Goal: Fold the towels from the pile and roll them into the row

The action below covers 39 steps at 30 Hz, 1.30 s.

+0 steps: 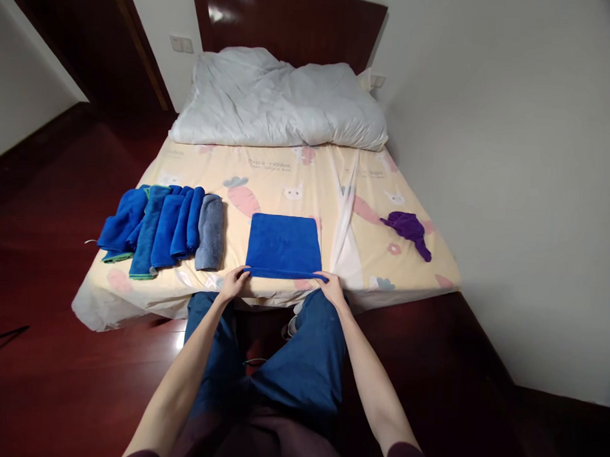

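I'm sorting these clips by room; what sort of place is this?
Most likely a bedroom: there is a wide bed with a carrot-and-rabbit print sheet, a dark glossy wooden headboard and a puffy pale quilt heaped below it.

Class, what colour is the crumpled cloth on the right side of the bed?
The crumpled cloth is purple, seen best in the head view.

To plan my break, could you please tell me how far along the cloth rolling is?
The blue rolls and grey roll look done. In hand is the flat blue cloth, its turned near edge pinched by left hand and right hand. The crumpled purple cloth seems left.
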Motion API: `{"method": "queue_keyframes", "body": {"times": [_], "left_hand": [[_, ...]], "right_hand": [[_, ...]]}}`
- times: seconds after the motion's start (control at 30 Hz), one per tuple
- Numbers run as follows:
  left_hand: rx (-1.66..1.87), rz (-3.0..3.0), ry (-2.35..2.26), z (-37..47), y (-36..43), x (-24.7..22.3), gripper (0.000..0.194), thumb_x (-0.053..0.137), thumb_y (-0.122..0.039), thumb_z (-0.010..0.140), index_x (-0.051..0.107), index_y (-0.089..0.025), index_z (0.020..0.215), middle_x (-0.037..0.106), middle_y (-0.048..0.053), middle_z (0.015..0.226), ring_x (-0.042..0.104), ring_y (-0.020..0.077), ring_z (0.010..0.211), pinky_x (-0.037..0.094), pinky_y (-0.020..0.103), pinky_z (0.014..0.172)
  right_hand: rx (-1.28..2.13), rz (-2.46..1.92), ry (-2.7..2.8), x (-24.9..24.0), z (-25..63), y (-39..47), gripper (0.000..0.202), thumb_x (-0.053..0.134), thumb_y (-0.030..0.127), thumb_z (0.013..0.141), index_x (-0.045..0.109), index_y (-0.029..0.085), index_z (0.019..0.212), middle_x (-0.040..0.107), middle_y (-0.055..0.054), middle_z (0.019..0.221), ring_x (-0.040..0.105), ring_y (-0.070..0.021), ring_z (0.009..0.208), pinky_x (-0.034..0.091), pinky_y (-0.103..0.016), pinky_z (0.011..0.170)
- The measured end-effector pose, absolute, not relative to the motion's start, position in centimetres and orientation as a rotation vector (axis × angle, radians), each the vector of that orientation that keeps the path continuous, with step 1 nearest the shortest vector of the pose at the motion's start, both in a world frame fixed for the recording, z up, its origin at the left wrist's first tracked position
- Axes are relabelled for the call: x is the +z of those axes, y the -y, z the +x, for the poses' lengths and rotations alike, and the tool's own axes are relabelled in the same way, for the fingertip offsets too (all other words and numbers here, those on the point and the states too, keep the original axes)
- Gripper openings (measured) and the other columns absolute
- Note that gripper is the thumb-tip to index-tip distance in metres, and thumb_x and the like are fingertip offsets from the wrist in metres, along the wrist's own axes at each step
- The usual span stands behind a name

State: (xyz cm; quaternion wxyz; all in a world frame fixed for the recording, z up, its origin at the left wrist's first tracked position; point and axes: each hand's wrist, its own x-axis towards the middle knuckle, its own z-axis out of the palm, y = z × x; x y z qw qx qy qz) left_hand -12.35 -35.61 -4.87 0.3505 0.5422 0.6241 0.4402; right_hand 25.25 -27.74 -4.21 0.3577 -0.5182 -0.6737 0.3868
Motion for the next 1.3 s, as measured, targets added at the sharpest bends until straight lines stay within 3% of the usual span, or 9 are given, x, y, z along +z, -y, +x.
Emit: {"method": "queue_keyframes", "body": {"times": [0.13,0.3,0.67,1.03,1.3], "left_hand": [[1.174,1.387,-1.602,-12.1,35.6,-4.4,0.046,0.052,-0.058,0.088,0.065,-0.018,0.107,0.073,0.010,0.103,0.068,0.0245,0.096,0.055,0.039,0.093],[1.129,1.449,-1.655,-11.9,35.6,-3.7,0.043,0.049,-0.058,0.090,0.063,-0.019,0.101,0.071,0.008,0.094,0.067,0.0230,0.090,0.055,0.036,0.086],[1.063,1.527,-1.857,-11.2,35.2,-3.8,0.036,0.042,-0.052,0.095,0.063,-0.022,0.097,0.072,0.006,0.093,0.067,0.0234,0.090,0.052,0.035,0.086],[1.092,1.503,-1.950,-10.6,35.0,-3.7,0.038,0.043,-0.054,0.095,0.063,-0.022,0.096,0.071,0.006,0.088,0.067,0.0232,0.084,0.051,0.034,0.081],[1.118,1.418,-1.991,-10.5,35.1,-3.5,0.036,0.051,-0.055,0.091,0.066,-0.022,0.089,0.073,0.005,0.083,0.069,0.0230,0.079,0.052,0.034,0.076]], "right_hand": [[1.082,-1.367,1.573,-4.8,25.5,27.6,0.039,0.069,0.047,0.079,0.077,0.016,0.101,0.078,-0.011,0.099,0.074,-0.0253,0.086,0.060,-0.040,0.085],[1.083,-1.370,1.496,-5.1,25.5,27.5,0.042,0.072,0.053,0.076,0.075,0.016,0.096,0.078,-0.011,0.096,0.072,-0.0261,0.090,0.058,-0.039,0.088],[0.868,-1.513,1.579,-3.9,25.3,27.5,0.055,0.054,0.069,0.087,0.067,0.017,0.074,0.067,-0.007,0.067,0.063,-0.0215,0.069,0.049,-0.028,0.064],[0.709,-1.641,1.648,-3.3,25.2,27.6,0.053,0.052,0.066,0.092,0.062,0.021,0.065,0.066,-0.005,0.062,0.053,-0.0170,0.055,0.040,-0.027,0.056],[0.678,-1.688,1.599,-3.8,25.4,27.6,0.042,0.060,0.060,0.088,0.069,0.022,0.075,0.073,-0.007,0.071,0.065,-0.0212,0.063,0.044,-0.028,0.057]]}}
